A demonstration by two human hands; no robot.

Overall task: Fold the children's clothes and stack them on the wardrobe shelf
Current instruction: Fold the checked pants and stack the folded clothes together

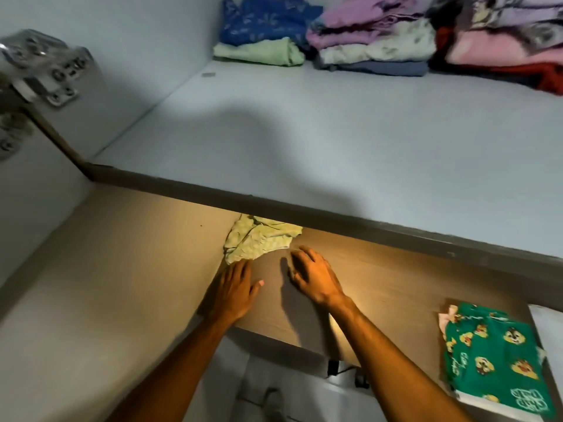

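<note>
The pale green garment [260, 239] lies crumpled at the back of the brown shelf [380, 278], half under the upper shelf's edge [304, 213]. Your left hand [234, 289] lies flat, fingertips touching it; your right hand [313, 274] hovers open, empty, just beside. A folded green cartoon-print garment [493, 357] sits at the front right corner.

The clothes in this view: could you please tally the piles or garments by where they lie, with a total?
Upper shelf, folded stacks: 3 (blue-green stack, lilac stack, pink-red stack)
Lower shelf, single garments: 2 (pale green garment, green cartoon garment)
Total: 5
</note>
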